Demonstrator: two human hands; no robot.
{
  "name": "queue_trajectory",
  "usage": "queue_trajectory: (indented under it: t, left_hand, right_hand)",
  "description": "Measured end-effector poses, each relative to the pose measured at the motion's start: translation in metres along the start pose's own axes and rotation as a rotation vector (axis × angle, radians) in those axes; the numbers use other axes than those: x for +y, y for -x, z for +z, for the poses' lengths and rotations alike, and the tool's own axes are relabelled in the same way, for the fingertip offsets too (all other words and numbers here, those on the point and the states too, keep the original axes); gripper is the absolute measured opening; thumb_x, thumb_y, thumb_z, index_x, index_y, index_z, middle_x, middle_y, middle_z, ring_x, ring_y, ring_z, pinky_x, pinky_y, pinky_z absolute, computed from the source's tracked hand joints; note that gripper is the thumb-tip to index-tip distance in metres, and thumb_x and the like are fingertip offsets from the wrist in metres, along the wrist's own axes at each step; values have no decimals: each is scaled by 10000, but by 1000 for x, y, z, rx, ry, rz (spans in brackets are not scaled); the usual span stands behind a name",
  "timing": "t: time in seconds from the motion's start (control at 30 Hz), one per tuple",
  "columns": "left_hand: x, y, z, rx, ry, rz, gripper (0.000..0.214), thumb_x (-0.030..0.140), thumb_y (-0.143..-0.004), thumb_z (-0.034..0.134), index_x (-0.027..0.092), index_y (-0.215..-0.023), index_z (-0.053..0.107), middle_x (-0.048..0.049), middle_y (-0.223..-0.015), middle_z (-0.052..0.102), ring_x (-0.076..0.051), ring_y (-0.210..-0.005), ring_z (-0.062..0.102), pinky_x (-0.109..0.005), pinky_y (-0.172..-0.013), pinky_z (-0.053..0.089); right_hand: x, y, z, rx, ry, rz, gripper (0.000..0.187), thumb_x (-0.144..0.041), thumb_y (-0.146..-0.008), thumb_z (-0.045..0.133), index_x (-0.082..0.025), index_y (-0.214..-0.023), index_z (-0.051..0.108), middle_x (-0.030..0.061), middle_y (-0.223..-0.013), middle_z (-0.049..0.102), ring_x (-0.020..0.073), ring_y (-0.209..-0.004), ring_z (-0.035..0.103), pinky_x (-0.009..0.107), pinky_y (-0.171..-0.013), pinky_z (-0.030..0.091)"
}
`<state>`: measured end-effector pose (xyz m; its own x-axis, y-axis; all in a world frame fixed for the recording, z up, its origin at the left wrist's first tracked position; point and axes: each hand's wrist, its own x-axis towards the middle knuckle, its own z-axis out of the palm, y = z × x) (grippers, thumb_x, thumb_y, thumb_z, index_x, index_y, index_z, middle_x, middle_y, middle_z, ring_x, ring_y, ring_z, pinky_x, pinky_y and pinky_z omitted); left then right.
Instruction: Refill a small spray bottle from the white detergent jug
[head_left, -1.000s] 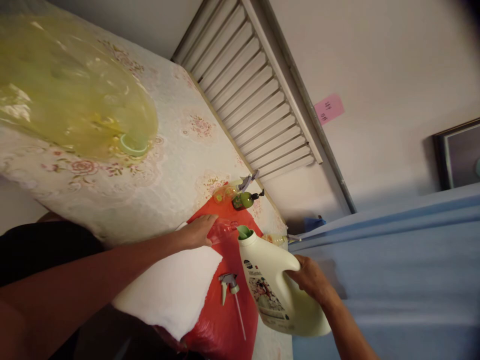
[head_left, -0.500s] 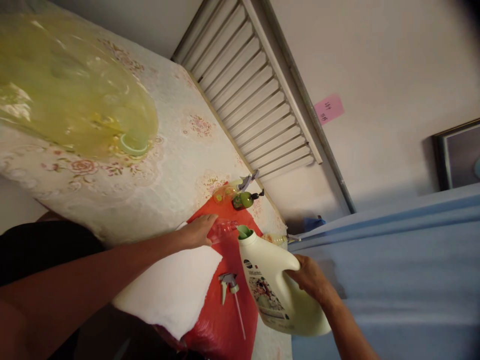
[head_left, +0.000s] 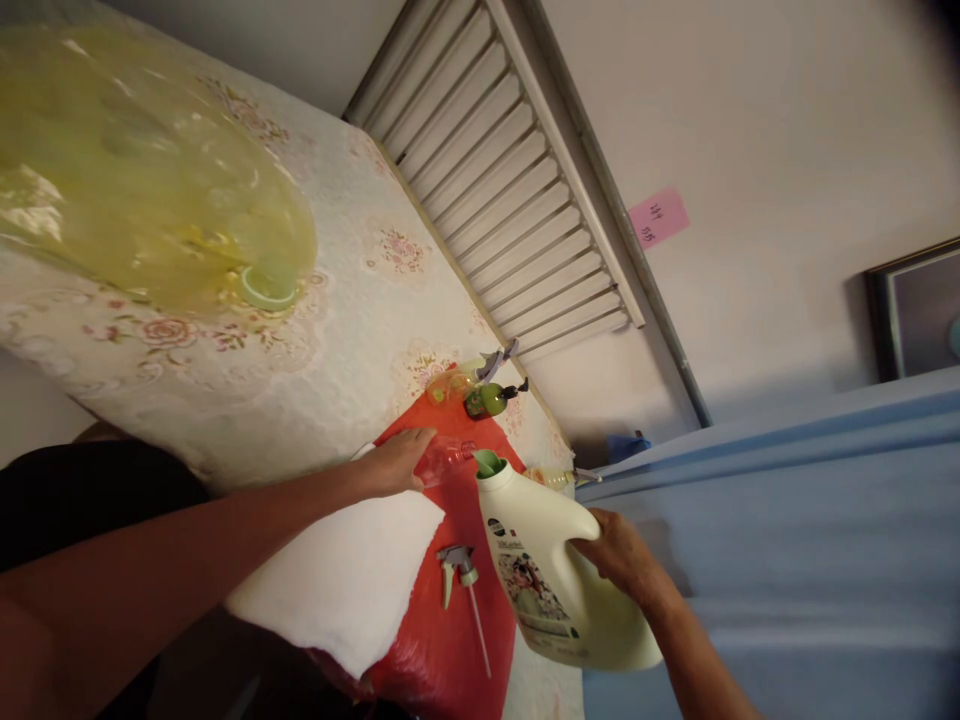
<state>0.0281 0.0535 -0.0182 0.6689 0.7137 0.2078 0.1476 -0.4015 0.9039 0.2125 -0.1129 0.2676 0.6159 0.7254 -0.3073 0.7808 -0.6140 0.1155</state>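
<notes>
My right hand (head_left: 619,555) is closed round the handle of a large pale jug (head_left: 551,580) with a printed label. The jug is tilted, its open green-rimmed mouth close to the neck of a clear plastic bottle (head_left: 450,458). My left hand (head_left: 399,463) grips that bottle by its body over a red sheet (head_left: 480,530). Whether any liquid runs between the two I cannot make out. A grey and pale green spray trigger (head_left: 459,565) with its thin tube lies on the red sheet, below the bottle. By my left forearm is a white cloth (head_left: 352,570).
A green pump bottle (head_left: 486,401), a clear spray bottle (head_left: 450,385) and another spray bottle (head_left: 551,478) stand by the wall. A big yellowish plastic bag (head_left: 142,180) rests on the flowered tablecloth (head_left: 352,330). Blue fabric (head_left: 810,540) hangs at the right, beside a slatted metal rack (head_left: 502,190).
</notes>
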Motion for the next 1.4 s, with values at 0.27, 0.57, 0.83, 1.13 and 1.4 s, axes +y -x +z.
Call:
queue_trajectory:
  t: [0.27,0.57,0.83,1.13,1.4]
  left_hand:
    - [-2,-2,2,-11,-22,7,776,257,-684,772,183,-1385,445,-188,-1419,540,-388,-1367,465,-481,-1097,432]
    - [-4,-2,4,10,27,-3,805,216,-648,784,185,-1388,468,-186,-1396,560,-399,-1381,447,-503,-1114,416]
    - [-4,-2,2,1,6,-12,715,230,-650,784,240,-1307,503,-133,-1373,589,-386,-1379,454,-490,-1092,432]
    - [-6,-3,4,4,3,6,771,233,-661,778,252,-1360,454,-151,-1378,572,-385,-1366,469,-496,-1082,440]
    - [-5,-3,3,0,18,14,697,321,-687,780,208,-1314,498,-172,-1351,583,-401,-1344,486,-507,-1068,444]
  right_hand:
    - [0,0,-1,3,-1,-15,80,-143,-812,569,-165,-741,600,-41,-578,524,79,-463,454,192,-460,340]
    - [-2,0,-2,2,21,-3,86,-148,-824,567,-162,-754,615,-28,-601,553,82,-471,471,189,-460,348]
    - [0,-1,-2,-4,16,-11,80,-165,-821,577,-164,-754,621,-27,-611,567,83,-475,481,190,-474,346]
    - [-5,2,-4,1,16,-7,77,-174,-806,587,-171,-735,616,-22,-619,581,93,-498,494,196,-485,347]
    - [-1,-2,-3,6,25,-24,78,-174,-809,567,-156,-767,630,-23,-623,576,89,-497,483,203,-502,355]
